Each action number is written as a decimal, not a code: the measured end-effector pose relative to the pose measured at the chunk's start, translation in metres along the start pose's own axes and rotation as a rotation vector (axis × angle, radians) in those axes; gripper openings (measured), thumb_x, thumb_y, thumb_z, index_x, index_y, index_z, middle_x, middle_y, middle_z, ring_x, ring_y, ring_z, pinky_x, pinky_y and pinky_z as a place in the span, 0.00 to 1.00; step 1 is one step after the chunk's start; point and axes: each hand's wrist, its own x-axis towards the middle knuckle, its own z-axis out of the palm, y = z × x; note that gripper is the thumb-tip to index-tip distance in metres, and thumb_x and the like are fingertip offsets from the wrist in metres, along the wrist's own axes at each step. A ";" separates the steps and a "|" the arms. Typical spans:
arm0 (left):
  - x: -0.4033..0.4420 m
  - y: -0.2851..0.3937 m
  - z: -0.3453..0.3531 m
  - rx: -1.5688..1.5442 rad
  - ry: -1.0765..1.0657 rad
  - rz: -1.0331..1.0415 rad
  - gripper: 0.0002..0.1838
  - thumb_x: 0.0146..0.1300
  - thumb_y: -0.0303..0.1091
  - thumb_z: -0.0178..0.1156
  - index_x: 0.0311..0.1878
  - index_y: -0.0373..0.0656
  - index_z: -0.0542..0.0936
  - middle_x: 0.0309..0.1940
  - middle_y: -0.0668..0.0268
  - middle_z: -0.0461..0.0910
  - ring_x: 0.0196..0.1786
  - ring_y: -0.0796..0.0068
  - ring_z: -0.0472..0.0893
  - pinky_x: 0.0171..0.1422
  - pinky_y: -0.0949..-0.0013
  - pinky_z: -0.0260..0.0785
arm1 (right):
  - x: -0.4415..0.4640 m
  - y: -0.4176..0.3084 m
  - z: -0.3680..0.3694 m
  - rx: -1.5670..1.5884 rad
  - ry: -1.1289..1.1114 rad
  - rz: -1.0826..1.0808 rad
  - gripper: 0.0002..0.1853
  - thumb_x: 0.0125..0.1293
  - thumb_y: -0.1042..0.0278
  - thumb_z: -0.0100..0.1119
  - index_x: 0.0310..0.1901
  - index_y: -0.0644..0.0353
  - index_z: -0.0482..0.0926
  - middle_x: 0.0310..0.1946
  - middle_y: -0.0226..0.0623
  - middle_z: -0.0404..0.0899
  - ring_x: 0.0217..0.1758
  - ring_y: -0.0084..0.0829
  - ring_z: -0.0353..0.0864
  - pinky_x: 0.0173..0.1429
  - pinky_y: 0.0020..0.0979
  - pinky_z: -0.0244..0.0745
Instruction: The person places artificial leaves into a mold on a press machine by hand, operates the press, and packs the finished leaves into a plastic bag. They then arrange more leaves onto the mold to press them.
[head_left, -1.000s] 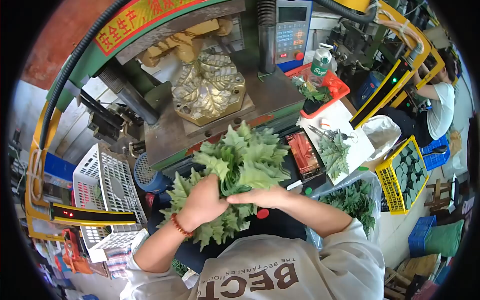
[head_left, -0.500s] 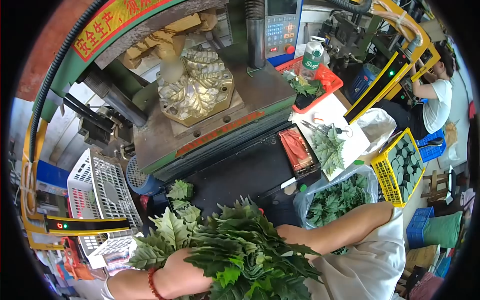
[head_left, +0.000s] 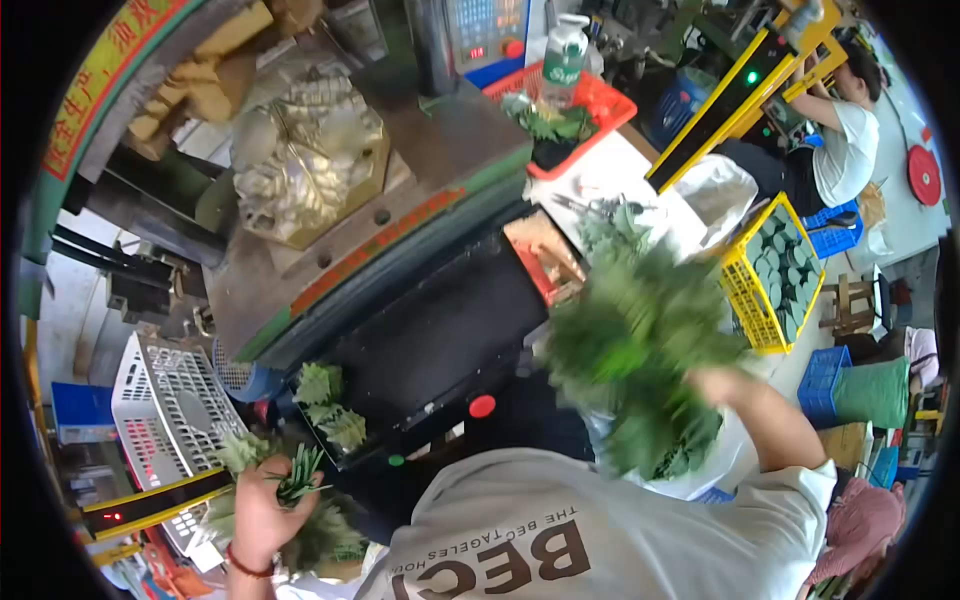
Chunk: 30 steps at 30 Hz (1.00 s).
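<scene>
My right hand [head_left: 722,386] grips a large bunch of artificial green leaves [head_left: 640,330], smeared by motion, above the clear plastic bag [head_left: 735,455] on my right. At lower left, my left hand [head_left: 268,508] is closed round the stems of a second, paler leaf bunch [head_left: 335,535]. The green stem ends [head_left: 300,478] stick up out of that fist. A few loose leaves [head_left: 335,412] lie on the left end of the black worktop [head_left: 420,330], a short way from my left hand.
Ahead stands a press with a brass leaf mould [head_left: 310,165] on its bed. A red basket [head_left: 610,110] holds a bottle [head_left: 566,60]. To the right are a yellow crate [head_left: 745,300] and a seated person [head_left: 845,150]. A white basket [head_left: 180,400] stands left.
The big leaf bunch has moved from before my body to the right with my right hand. My left hand has separated to the lower left with the paler bunch. My view has shifted.
</scene>
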 end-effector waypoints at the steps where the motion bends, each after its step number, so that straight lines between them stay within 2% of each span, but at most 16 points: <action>1: 0.006 0.014 0.006 -0.108 0.085 0.035 0.10 0.44 0.27 0.67 0.29 0.39 0.76 0.20 0.63 0.75 0.23 0.62 0.73 0.32 0.66 0.68 | 0.001 0.020 -0.031 -0.160 0.203 -0.079 0.11 0.59 0.65 0.54 0.39 0.62 0.78 0.26 0.36 0.78 0.19 0.31 0.70 0.30 0.30 0.71; 4: 0.022 0.021 0.023 -0.265 0.173 0.093 0.10 0.44 0.23 0.66 0.27 0.40 0.74 0.19 0.65 0.73 0.21 0.66 0.69 0.30 0.67 0.65 | -0.017 0.072 -0.099 -0.681 0.870 -0.292 0.19 0.60 0.66 0.56 0.51 0.66 0.77 0.40 0.42 0.82 0.38 0.31 0.78 0.44 0.28 0.74; 5: 0.024 0.016 0.027 -0.296 0.197 0.070 0.10 0.44 0.22 0.66 0.26 0.40 0.73 0.19 0.65 0.72 0.22 0.67 0.68 0.30 0.68 0.64 | -0.031 0.076 -0.094 -0.673 0.901 -0.267 0.19 0.60 0.66 0.56 0.51 0.66 0.77 0.40 0.42 0.82 0.38 0.31 0.78 0.44 0.28 0.74; 7: 0.033 0.012 0.034 -0.359 0.244 0.015 0.10 0.45 0.21 0.66 0.25 0.40 0.72 0.19 0.66 0.71 0.22 0.70 0.66 0.31 0.69 0.63 | -0.055 0.080 -0.082 0.051 0.936 -0.098 0.15 0.52 0.71 0.60 0.43 0.66 0.79 0.31 0.37 0.81 0.28 0.29 0.76 0.35 0.26 0.74; 9: 0.039 0.021 0.036 -0.378 0.201 0.032 0.10 0.45 0.21 0.66 0.25 0.40 0.72 0.20 0.66 0.71 0.22 0.70 0.66 0.31 0.70 0.63 | -0.059 0.148 -0.095 0.058 0.800 0.233 0.19 0.53 0.68 0.59 0.46 0.67 0.78 0.35 0.42 0.81 0.34 0.32 0.76 0.40 0.30 0.76; 10: 0.042 0.027 0.034 -0.398 0.201 0.030 0.10 0.46 0.21 0.65 0.25 0.40 0.72 0.20 0.66 0.72 0.22 0.71 0.66 0.31 0.70 0.63 | -0.045 0.192 -0.095 0.070 0.813 0.242 0.19 0.53 0.68 0.59 0.46 0.67 0.78 0.35 0.42 0.81 0.34 0.32 0.76 0.40 0.30 0.76; 12: 0.048 0.038 0.032 -0.441 0.220 0.019 0.10 0.46 0.21 0.65 0.25 0.39 0.72 0.21 0.67 0.72 0.23 0.72 0.66 0.32 0.70 0.63 | -0.015 0.261 -0.084 -0.786 1.054 1.010 0.24 0.56 0.63 0.62 0.52 0.63 0.69 0.42 0.42 0.77 0.35 0.37 0.81 0.40 0.34 0.79; 13: 0.052 0.042 0.032 -0.425 0.191 -0.004 0.09 0.47 0.21 0.65 0.27 0.39 0.73 0.23 0.66 0.74 0.25 0.72 0.68 0.34 0.71 0.64 | 0.005 0.246 -0.059 -0.797 1.117 1.149 0.28 0.56 0.59 0.64 0.55 0.59 0.64 0.47 0.41 0.73 0.38 0.38 0.82 0.41 0.35 0.80; 14: 0.056 0.046 0.032 -0.413 0.168 -0.027 0.08 0.47 0.21 0.65 0.28 0.38 0.75 0.26 0.65 0.75 0.26 0.72 0.69 0.36 0.71 0.65 | 0.027 0.274 -0.057 -0.866 1.074 1.175 0.30 0.54 0.57 0.67 0.55 0.58 0.66 0.48 0.40 0.70 0.39 0.34 0.81 0.41 0.33 0.79; 15: 0.062 0.053 0.034 -0.410 0.174 -0.021 0.08 0.47 0.21 0.65 0.28 0.38 0.75 0.26 0.65 0.75 0.26 0.72 0.69 0.36 0.71 0.65 | 0.060 0.295 -0.047 -0.861 1.079 1.170 0.30 0.54 0.57 0.67 0.55 0.58 0.66 0.48 0.40 0.70 0.39 0.34 0.81 0.41 0.33 0.79; 17: 0.073 0.070 0.040 -0.463 0.312 0.069 0.08 0.48 0.21 0.65 0.33 0.37 0.78 0.29 0.64 0.79 0.30 0.72 0.73 0.39 0.71 0.67 | 0.118 0.320 -0.024 -1.080 0.597 1.155 0.35 0.49 0.57 0.68 0.57 0.60 0.65 0.53 0.44 0.67 0.50 0.37 0.76 0.47 0.34 0.77; 20: 0.084 0.074 0.042 -0.523 0.371 0.059 0.10 0.48 0.20 0.65 0.36 0.37 0.79 0.33 0.64 0.80 0.32 0.73 0.76 0.42 0.72 0.68 | 0.133 0.235 -0.001 -1.056 0.574 0.997 0.32 0.50 0.57 0.68 0.55 0.61 0.67 0.50 0.43 0.69 0.48 0.37 0.77 0.47 0.33 0.77; 22: 0.086 0.072 0.047 -0.631 0.516 0.190 0.10 0.48 0.20 0.65 0.36 0.37 0.79 0.33 0.65 0.80 0.32 0.74 0.76 0.41 0.74 0.68 | 0.114 0.198 -0.002 -1.025 0.539 0.854 0.29 0.52 0.56 0.67 0.52 0.61 0.69 0.47 0.43 0.71 0.45 0.37 0.77 0.46 0.33 0.77; 25: 0.091 0.066 0.052 -0.897 0.488 0.067 0.10 0.48 0.20 0.66 0.35 0.40 0.79 0.32 0.67 0.80 0.31 0.76 0.75 0.41 0.75 0.68 | 0.085 0.167 0.004 -1.037 0.397 0.587 0.25 0.53 0.56 0.66 0.48 0.63 0.73 0.42 0.43 0.74 0.41 0.37 0.77 0.45 0.32 0.76; 28: 0.094 0.065 0.054 -0.918 0.434 0.141 0.11 0.48 0.21 0.65 0.37 0.40 0.78 0.31 0.67 0.80 0.31 0.76 0.75 0.40 0.75 0.69 | 0.048 0.149 -0.012 -1.002 0.257 0.344 0.22 0.55 0.56 0.66 0.45 0.64 0.76 0.38 0.43 0.77 0.38 0.37 0.78 0.45 0.32 0.76; 30: 0.095 0.065 0.058 -0.897 0.454 0.169 0.12 0.48 0.21 0.65 0.37 0.40 0.77 0.31 0.67 0.80 0.31 0.75 0.76 0.40 0.75 0.69 | 0.050 0.084 -0.005 -0.962 0.206 0.232 0.20 0.56 0.56 0.65 0.42 0.65 0.78 0.35 0.43 0.78 0.35 0.38 0.78 0.44 0.31 0.76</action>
